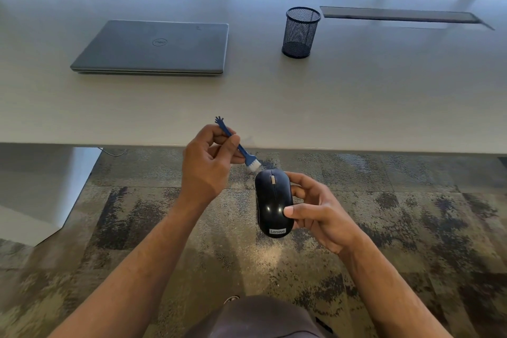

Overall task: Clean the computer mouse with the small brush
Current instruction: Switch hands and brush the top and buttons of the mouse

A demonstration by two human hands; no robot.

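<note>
- Two bare hands work in front of us, below the near edge of the white table, over a mottled carpet.
- Far left on the table lies a closed grey laptop, well apart from our hands.
- Our left hand pinches the blue small brush at mid-handle, its white bristles touching or just above the mouse's front edge; we cannot tell which.
- The brush looks light, with a stiff handle and soft bristles, so we judge a fingertip pinch is enough.
- Our right hand clamps the black computer mouse by its sides, thumb on top.
- Its shell looks glossy, hard and likely slippery; gripping the flanks keeps the wheel free.
- Further right stands a mesh pen cup.
</note>
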